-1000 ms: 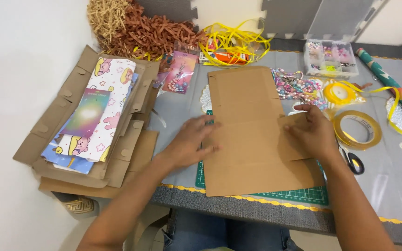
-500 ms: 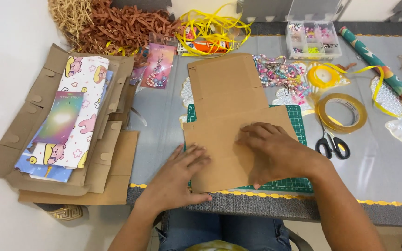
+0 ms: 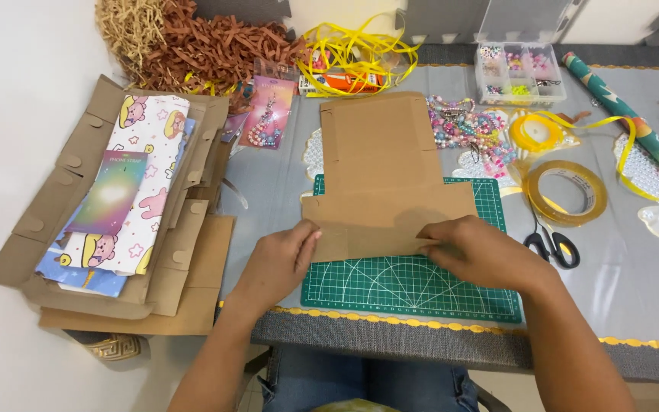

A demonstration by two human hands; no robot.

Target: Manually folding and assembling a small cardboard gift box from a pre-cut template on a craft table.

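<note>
Both hands, left hand [image 3: 278, 262] and right hand [image 3: 482, 252], pinch the folded edge of the cardboard sheet [image 3: 387, 183] over the green cutting mat [image 3: 413, 286]

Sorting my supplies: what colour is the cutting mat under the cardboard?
Green with white grid lines, seen in the head view: mat under the cardboard.
</note>
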